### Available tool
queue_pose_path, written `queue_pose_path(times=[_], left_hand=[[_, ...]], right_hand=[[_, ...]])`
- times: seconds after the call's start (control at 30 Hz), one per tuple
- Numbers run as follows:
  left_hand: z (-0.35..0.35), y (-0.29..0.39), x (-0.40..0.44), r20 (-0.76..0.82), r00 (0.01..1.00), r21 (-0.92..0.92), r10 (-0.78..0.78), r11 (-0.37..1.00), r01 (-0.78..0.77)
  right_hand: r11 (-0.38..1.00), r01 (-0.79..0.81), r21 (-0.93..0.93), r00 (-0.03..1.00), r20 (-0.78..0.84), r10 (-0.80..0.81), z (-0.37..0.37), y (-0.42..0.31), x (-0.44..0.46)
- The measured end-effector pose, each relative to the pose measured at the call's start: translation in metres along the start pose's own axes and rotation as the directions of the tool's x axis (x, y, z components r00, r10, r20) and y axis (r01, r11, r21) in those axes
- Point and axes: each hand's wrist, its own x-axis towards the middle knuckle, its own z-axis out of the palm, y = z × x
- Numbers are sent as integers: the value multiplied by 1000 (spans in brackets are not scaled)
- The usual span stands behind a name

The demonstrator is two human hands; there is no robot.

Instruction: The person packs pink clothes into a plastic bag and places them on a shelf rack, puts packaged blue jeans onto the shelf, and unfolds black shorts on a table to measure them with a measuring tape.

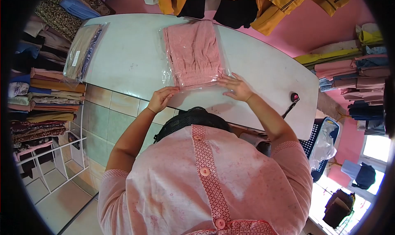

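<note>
On your white table (123,49), a clear bag (191,58) lies at twelve o'clock, folded pink clothing (193,47) inside. A wrapped pack (83,53) sits at ten. Your right hand (238,88), fingers spread, touches the bag's five-o'clock corner; your left hand (161,99) is at seven, whether pinching I can't tell.

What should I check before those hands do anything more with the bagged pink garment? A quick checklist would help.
1. Pink garment inside the clear bag: ok.
2. Left hand at the bag's near left corner: ok.
3. Right hand at the near right corner: ok, fingers spread.
4. Plastic smooth: not ok, crinkled along the left side.
5. Bag sealed: cannot tell.
6. Other bagged clothes kept apart: ok, at the left end of the table.
</note>
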Motion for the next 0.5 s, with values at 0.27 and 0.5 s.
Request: queue_pose_path(times=[0.27,0.5], left_hand=[[-8,-12,-5,-157,985,-14,-71,997,70],[-27,-14,-21,-90,996,100,-13,995,22]], right_hand=[[999,-19,-34,984,-179,12,4,-16,-9],[978,197,-74,955,-213,-208,15,-17,-1]])
